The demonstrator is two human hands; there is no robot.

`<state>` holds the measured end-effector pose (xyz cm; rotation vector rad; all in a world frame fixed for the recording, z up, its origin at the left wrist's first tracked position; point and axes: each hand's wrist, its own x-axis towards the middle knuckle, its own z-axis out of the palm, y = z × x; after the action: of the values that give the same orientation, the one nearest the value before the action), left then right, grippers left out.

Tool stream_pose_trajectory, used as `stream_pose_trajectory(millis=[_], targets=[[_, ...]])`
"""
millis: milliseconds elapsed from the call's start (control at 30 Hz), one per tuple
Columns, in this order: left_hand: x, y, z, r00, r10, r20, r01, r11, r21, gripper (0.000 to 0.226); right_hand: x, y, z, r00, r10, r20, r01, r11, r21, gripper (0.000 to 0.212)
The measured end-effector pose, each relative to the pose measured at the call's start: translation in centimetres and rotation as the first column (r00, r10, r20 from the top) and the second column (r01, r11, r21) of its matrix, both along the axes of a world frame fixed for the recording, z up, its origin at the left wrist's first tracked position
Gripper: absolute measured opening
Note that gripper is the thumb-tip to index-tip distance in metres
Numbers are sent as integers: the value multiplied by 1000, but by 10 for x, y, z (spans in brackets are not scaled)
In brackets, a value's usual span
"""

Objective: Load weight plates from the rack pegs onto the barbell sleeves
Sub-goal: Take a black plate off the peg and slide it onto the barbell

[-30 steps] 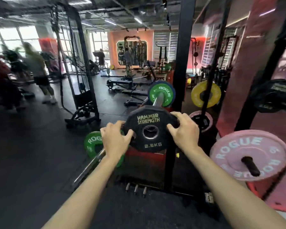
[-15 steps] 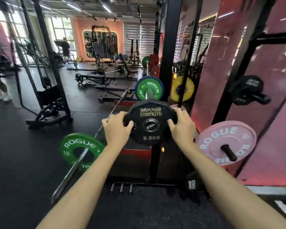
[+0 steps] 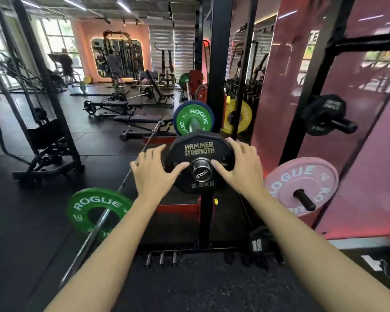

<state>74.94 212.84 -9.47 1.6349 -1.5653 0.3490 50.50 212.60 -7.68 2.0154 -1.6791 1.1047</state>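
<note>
- A moment ago the round end of the bar only just filled the hole of the small black plate. Now the shiny sleeve end pokes out through the hole, so the plate has slid further on.
- The fingers were curled round the plate's edges before. Now they lie straighter and flatter.
- The left hand rests against the plate's left edge, fingers spread, thumb on the front face near the hole. It looks like pushing, not gripping.
- The right hand does the same on the right edge, thumb near the hole.
- The black plate sits on the near sleeve of the barbell. It says 2.5 kg on the front.
- Further along the same sleeve is a green plate. There seems to be a gap between the two, so I think the black plate must still be pushed up against it.
- Another green plate sits on the barbell, low on the left.
- Still on the rack pegs: a pink plate and a black plate higher up.
- My guess: this plate is nearly loaded, and more could still go on. I cannot tell how many are wanted.
</note>
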Motion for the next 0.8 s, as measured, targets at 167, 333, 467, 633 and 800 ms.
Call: stream_pose_trajectory(millis=[167, 333, 467, 633, 800], targets=[[-1, -20, -5, 1000, -5, -21, 4, 999, -48, 77, 5, -17, 3, 997, -58, 46, 56, 997, 51, 87], [-8, -54, -6, 999, 16, -37, -17, 1000, -17, 76, 11, -53, 10, 996, -92, 20, 90, 993, 78, 88], [-9, -90, -7, 999, 34, -26, -35, 999, -21, 76, 15, -93, 8, 994, -103, 47, 100, 993, 68, 87], [-7, -149, -7, 999, 46, -13, -46, 999, -17, 76, 19, -154, 6, 994, -80, 71, 79, 997, 27, 84], [-3, -216, -3, 998, 64, 5, -64, 998, -16, 78, 19, -220, 10, 994, -101, 34, 100, 994, 46, 87]])
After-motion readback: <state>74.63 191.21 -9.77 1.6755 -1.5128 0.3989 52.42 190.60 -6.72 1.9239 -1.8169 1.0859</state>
